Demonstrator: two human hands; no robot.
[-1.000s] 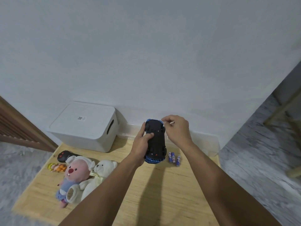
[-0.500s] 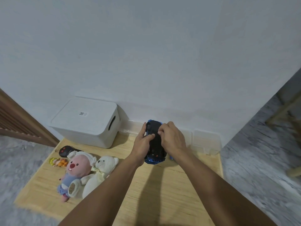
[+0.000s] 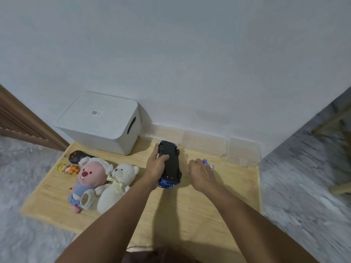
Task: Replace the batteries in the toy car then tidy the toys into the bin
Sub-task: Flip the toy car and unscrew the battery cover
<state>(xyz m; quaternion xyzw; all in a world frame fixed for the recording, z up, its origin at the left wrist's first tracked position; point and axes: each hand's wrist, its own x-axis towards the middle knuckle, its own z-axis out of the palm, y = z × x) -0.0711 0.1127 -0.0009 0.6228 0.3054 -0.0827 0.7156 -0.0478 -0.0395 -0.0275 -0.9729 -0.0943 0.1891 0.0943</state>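
I judge we're mid battery swap: my left hand grips the car belly-up beside the bin, my right hand (grip unclear) reaches the batteries right of the car, needing one pinched.

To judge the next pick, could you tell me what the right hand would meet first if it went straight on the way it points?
Most likely the batteries: the right hand points away toward the wall, its fingers right at them, though contact is unclear.
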